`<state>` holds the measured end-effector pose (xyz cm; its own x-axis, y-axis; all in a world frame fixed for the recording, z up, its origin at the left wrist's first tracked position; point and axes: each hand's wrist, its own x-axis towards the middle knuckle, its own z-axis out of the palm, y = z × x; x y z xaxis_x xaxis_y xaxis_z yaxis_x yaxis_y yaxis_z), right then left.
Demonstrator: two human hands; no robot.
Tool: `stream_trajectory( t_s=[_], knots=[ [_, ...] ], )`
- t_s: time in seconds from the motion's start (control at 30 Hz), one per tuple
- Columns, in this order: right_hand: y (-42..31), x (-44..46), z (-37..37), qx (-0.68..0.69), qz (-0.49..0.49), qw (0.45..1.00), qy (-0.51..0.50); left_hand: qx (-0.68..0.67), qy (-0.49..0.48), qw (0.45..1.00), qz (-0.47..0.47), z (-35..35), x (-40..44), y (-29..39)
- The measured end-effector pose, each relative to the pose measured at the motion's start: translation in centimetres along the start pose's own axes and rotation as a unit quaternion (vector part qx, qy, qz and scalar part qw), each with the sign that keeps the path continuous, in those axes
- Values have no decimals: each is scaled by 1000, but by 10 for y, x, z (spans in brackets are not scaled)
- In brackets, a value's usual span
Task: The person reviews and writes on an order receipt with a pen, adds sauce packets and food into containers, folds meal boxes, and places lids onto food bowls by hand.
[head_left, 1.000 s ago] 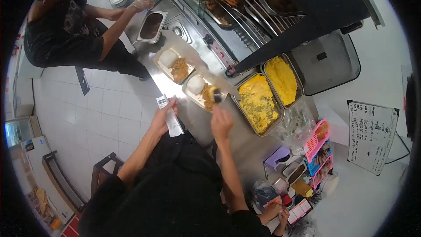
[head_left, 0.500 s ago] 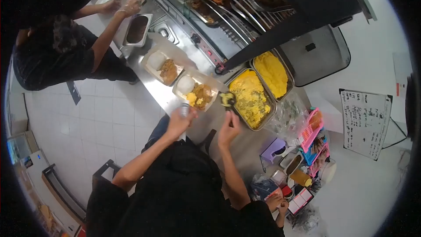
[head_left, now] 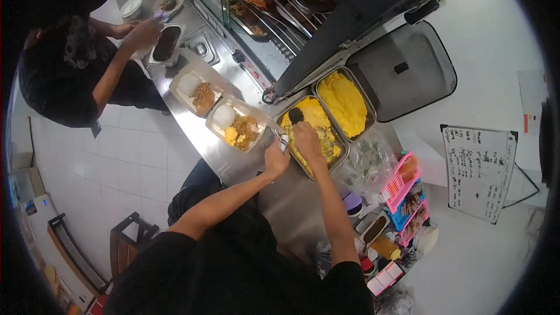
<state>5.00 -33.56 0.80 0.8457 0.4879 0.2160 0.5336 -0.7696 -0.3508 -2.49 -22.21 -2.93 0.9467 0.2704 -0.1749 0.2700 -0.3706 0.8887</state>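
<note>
My right hand (head_left: 308,142) grips a black serving spoon (head_left: 296,115), its head down on the yellow food in the nearer metal tray (head_left: 343,153). That food is mottled with darker bits. Between that tray and the takeaway boxes, my left hand (head_left: 276,159) is closed around a shiny metal utensil (head_left: 283,141) whose exact kind I cannot make out. To its left lies an open takeaway box (head_left: 257,147) with a mound of white rice (head_left: 224,116), brown chopped food (head_left: 245,130) and some yellow food. A second open box (head_left: 177,86) with rice and brown food sits beyond it.
A second metal tray (head_left: 370,118) holds plain yellow food. The lit food warmer (head_left: 256,52) rises behind the counter. A co-worker (head_left: 64,76) works at the upper left beside a pan of dark sauce (head_left: 167,44). Pink baskets (head_left: 402,181) and bottles crowd the right.
My right hand has carried the spoon into the nearer yellow tray. My left hand, still holding the metal utensil, has moved right from the takeaway box. The camera view has shifted.
</note>
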Motion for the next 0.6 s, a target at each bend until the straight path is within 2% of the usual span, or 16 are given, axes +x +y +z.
stream_trajectory(
  t_s=[0.07, 0.3, 0.4, 0.53, 0.57, 0.6],
  knots=[
    [1, 4, 0, 39, -22, 998, -33, 43, -33, 998, -18, -10, -1, 10],
    [21, -14, 20, 189, -63, 977, -81, 38, -36, 999, -9, -9, 1, 8],
    [21, -20, -2, 280, 54, 957, -56, 44, -53, 998, -8, -12, 4, 16],
    [22, -38, -3, 359, 263, 889, 110, 28, -62, 998, -6, -15, 2, 14],
    [26, -38, 0, 310, 269, 903, 131, 26, -56, 998, -17, -14, 2, 11],
    [19, -34, -13, 260, 275, 914, 149, 9, -32, 998, 45, -16, 0, 14]
  ],
)
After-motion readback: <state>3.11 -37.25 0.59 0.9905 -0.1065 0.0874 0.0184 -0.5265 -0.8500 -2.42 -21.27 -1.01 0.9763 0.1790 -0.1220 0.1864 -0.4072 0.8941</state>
